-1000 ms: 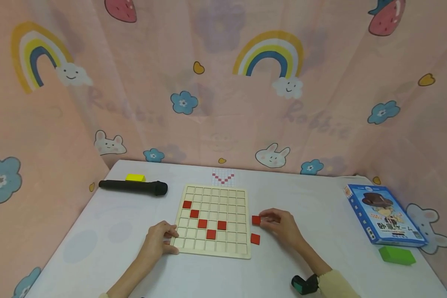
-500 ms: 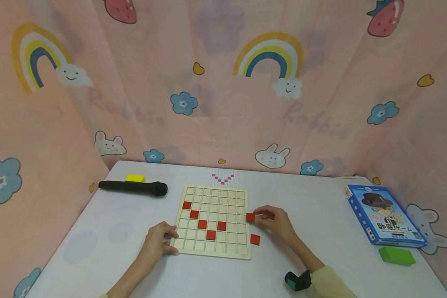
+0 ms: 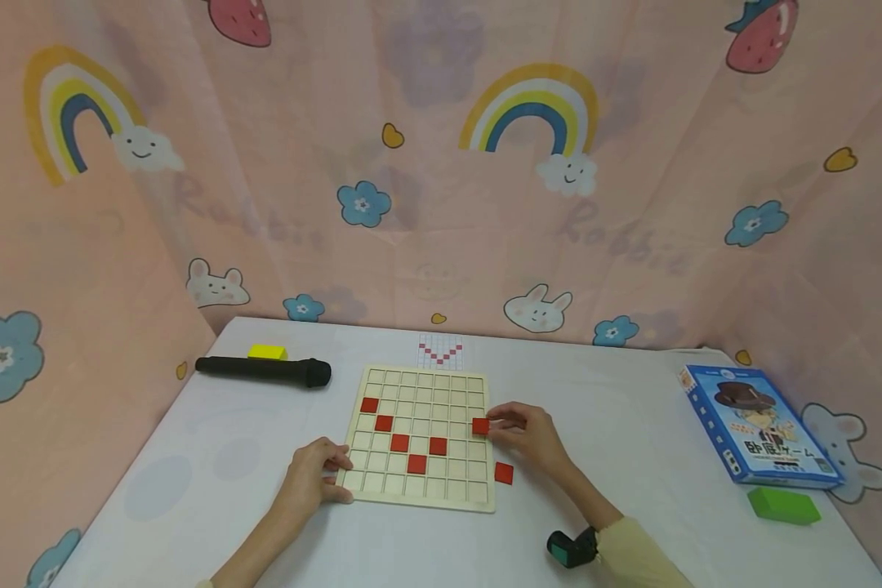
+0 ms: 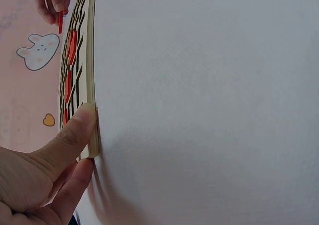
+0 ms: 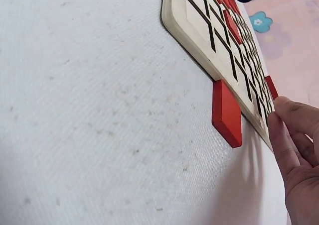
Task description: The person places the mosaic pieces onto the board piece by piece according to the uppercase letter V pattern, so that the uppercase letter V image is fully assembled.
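- Red tile (image 3: 481, 425) pinched in the fingertips of the right hand (image 3: 523, 434), held over the right-hand edge of the board (image 3: 420, 500), about halfway up that side; it looks not yet seated in a cell.
- Left hand (image 3: 310, 478) rests at the board's near left corner, thumb curled against the edge and fingers on top, gripping it steady; the left wrist view shows the thumb (image 4: 75, 130) pressed to the wooden rim.
- Five tiles (image 3: 400, 442) already sit in the board: a diagonal running down from the upper left to a low point near the middle, then one step up to the right.
- Pattern card (image 3: 439, 350) lies just beyond the board's far edge and shows a red V. Judged against it, the left arm of the V looks finished and the right arm is only begun.
- One spare tile (image 3: 504, 473) lies on the table (image 3: 632, 425) just off the board's right edge, below the right hand; the right wrist view shows it touching or nearly touching the rim.
- Left of the board, well apart: a black microphone (image 3: 263, 370) with a yellow block (image 3: 267, 351) behind it.
- Right of the board, well apart: a blue box (image 3: 757, 425) and, nearer the person, a green block (image 3: 782, 504).
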{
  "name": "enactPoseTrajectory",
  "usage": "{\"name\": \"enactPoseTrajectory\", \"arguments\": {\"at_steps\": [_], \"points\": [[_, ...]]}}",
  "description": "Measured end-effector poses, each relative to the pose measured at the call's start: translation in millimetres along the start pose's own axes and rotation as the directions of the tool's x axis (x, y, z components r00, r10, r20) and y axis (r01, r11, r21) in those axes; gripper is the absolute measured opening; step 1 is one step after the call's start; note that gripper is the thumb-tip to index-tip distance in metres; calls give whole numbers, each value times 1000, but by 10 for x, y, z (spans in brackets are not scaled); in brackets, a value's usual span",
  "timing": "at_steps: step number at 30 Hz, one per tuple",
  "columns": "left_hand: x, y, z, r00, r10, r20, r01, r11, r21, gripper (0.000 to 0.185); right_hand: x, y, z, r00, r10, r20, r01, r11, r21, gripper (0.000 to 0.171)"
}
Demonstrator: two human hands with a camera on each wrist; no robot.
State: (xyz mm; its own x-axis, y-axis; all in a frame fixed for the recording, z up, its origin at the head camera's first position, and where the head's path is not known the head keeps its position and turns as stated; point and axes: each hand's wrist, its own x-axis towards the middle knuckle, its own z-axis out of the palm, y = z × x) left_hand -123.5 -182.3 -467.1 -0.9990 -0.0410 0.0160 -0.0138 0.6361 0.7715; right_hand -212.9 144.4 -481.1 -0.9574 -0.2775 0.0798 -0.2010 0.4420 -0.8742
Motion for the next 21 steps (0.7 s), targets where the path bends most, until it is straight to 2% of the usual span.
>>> {"name": "enactPoseTrajectory", "arguments": {"at_steps": [7,13,21], "points": [[0,-4,-2,1000,3,-4,-3,1000,-16,39,49,-58,93,1000,-8,1,8,999,-52,25],[8,3,-10,1000,18,0,-18,1000,14,39,83,-85,147,999,-43,11,44,995,-91,24],[3,-6,-7,1000,11,2,-11,1000,11,39,93,-62,236,999,-38,31,41,995,-86,24]]}}
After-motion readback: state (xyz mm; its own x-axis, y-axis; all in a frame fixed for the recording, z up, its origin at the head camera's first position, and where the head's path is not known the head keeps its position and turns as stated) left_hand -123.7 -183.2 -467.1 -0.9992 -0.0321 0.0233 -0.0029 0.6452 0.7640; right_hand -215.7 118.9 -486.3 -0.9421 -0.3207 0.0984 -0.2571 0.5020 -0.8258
